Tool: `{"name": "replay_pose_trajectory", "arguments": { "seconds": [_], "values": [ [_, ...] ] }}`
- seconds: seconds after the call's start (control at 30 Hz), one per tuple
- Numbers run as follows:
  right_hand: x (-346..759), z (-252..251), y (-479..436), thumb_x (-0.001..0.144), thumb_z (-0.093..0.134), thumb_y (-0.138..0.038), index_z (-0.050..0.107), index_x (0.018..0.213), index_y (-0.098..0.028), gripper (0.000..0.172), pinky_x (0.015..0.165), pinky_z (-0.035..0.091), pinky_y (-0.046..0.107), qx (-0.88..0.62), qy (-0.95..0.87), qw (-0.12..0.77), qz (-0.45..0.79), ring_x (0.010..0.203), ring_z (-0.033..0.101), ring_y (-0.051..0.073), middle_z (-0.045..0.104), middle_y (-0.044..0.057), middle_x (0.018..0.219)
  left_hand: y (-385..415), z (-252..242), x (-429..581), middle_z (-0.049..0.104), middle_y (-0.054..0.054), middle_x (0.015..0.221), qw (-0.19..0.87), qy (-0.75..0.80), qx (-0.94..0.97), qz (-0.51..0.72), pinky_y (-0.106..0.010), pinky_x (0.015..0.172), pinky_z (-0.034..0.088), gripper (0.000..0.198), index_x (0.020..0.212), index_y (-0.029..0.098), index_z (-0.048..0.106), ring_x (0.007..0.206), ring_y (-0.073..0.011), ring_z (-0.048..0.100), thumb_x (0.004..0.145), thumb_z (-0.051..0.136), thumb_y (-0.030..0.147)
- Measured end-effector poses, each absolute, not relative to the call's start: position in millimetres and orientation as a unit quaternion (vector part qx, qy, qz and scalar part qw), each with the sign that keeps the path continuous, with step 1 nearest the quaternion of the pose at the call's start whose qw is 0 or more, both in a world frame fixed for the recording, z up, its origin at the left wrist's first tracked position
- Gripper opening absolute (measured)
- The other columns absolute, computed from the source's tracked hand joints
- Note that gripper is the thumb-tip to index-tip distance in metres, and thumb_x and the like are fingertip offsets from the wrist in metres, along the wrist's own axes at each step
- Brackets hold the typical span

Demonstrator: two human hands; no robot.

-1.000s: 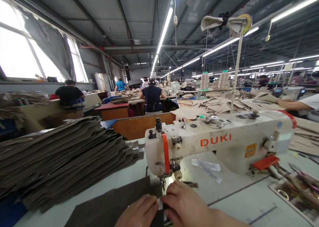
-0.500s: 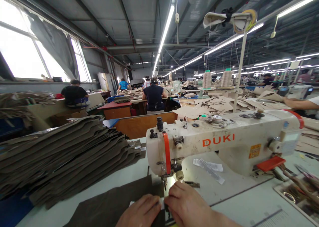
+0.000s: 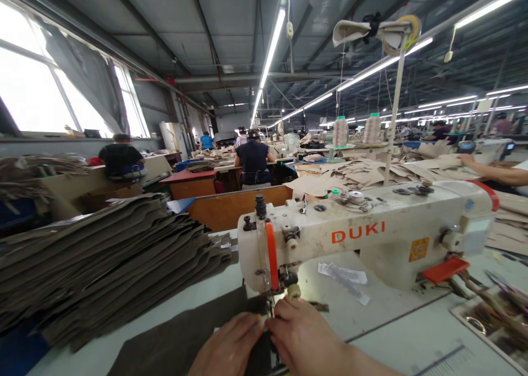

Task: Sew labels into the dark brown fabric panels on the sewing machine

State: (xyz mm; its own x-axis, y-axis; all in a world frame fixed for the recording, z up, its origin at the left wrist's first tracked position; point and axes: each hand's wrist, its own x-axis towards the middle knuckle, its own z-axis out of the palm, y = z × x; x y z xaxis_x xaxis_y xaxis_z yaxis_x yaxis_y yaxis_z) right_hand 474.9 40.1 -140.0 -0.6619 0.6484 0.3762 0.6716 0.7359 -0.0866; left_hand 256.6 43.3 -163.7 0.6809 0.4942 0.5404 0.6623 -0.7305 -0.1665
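A dark olive fabric piece [image 3: 177, 332] lies flat on the bed of a white sewing machine [image 3: 358, 233] lettered DUKI, its right edge under the needle area. My left hand [image 3: 231, 340] is closed at the fabric's edge, fingers pressed together on it, with a bit of white label [image 3: 216, 329] peeking out beside them. Close against it, my right hand [image 3: 305, 332] is bent into a pinch just in front of the presser foot [image 3: 271, 304]. What its fingertips hold is hidden. The machine lamp lights the spot behind the right knuckles.
To the left rises a stack of dark fabric pieces [image 3: 107, 260]. Clear plastic strips [image 3: 344, 277] rest under the machine arm, and a tray of tools [image 3: 478, 326] sits at right. Thread cones [image 3: 340, 132] stand behind. A co-worker's arm [image 3: 490, 169] reaches over beige pieces [image 3: 358, 172].
Both hands have shifted slightly toward the needle, and the white label between the fingertips is now mostly covered. The whole view has moved a little. A co-worker's arm reaches farther left.
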Motion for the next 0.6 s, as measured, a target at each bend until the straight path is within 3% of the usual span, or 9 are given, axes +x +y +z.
{"name": "replay_pose_trajectory", "arguments": {
  "seconds": [0.33,0.6],
  "values": [
    [476,-146,42,0.089,0.053,-0.013,0.064,0.093,-0.016,0.012,0.081,0.046,0.033,-0.400,-0.895,0.197,-0.026,0.088,0.057,0.023,0.065,0.008,0.093,69,-156,274,0.075,-0.007,0.104,0.129,-0.403,-0.877,-0.229,-0.033,0.084,0.058,0.044,0.105,0.020,0.070,0.094,-0.0198,0.071,0.076,0.043,0.001],
    [478,-149,43,0.090,0.056,-0.016,0.063,0.086,-0.017,0.008,0.078,0.044,0.032,-0.388,-0.901,0.187,-0.050,0.084,0.055,0.022,0.061,0.006,0.086,38,-161,270,0.074,-0.004,0.111,0.174,-0.330,-0.897,-0.235,-0.027,0.087,0.056,0.047,0.114,0.023,0.065,0.097,-0.0180,0.071,0.076,0.046,0.005]
  ]
}}
